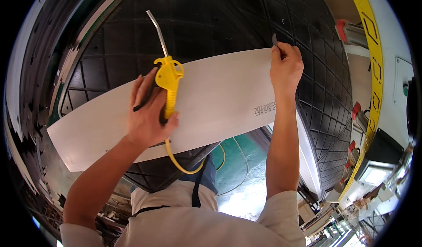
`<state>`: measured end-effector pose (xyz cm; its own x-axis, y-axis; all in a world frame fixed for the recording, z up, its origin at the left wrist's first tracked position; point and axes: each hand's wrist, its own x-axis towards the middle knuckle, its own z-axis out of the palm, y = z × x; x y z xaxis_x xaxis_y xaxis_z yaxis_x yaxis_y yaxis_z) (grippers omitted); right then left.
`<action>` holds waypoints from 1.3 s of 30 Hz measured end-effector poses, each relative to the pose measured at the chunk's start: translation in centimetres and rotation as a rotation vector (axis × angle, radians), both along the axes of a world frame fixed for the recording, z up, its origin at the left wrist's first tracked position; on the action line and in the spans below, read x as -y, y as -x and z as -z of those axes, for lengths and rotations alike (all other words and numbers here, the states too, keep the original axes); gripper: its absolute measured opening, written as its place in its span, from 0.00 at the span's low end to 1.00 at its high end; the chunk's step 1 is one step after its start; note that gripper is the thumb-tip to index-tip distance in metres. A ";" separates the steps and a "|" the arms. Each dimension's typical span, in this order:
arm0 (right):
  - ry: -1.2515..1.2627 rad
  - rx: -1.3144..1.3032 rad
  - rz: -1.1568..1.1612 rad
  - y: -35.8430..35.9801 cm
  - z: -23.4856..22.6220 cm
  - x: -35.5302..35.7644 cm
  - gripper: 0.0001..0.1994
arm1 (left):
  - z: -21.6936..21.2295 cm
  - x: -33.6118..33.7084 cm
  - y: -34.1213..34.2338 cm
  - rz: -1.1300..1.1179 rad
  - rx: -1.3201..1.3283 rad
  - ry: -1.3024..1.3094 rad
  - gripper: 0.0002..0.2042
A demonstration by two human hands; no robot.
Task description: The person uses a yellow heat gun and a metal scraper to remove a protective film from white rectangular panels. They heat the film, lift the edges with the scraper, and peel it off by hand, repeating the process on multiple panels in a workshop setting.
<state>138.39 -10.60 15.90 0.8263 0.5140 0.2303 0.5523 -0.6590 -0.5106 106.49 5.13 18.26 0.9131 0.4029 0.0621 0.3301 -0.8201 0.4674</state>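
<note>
A long pale panel (220, 84) with dark printed characters near its right end lies across the black, grooved table. Over its left half, my left hand (149, 111) is wrapped round a yellow air blow gun (168, 78). The gun's bent metal nozzle points away from me, past the panel's far edge, and a yellow hose (178, 167) curves from its lower end. My right hand (286, 67) is closed at the panel's far right corner. Between thumb and fingers it pinches a small dark, flat, blade-like piece (274, 39), whose lower part the fingers hide.
The black table surface (211, 23) stretches beyond the panel. Along the right runs a yellow measuring scale (376, 71) beside several red-and-grey clamp-like fittings (351, 32). A metal rail (72, 58) borders the left side. Green floor (239, 168) shows below, with the hose near it.
</note>
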 end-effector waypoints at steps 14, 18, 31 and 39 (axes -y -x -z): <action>-0.006 -0.094 -0.293 15.0 -1.2 -7.5 0.04 | -0.6 -0.9 2.9 -0.173 0.139 0.465 0.28; -0.002 0.046 0.076 4.9 0.4 -1.8 0.09 | -3.3 -0.9 8.5 -0.607 0.458 0.940 0.22; 0.080 0.262 0.066 -0.7 2.4 0.4 0.06 | -4.3 -12.3 47.8 -1.484 0.002 0.778 0.17; 0.091 0.112 -0.099 13.9 2.0 -6.0 0.03 | -3.7 -16.6 49.4 -1.174 -0.145 1.182 0.12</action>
<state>124.46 -4.61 13.89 0.7427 0.6142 0.2668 0.6665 -0.6395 -0.3831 57.09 21.70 21.99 0.0730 0.5862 -0.8069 0.5612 0.6447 0.5191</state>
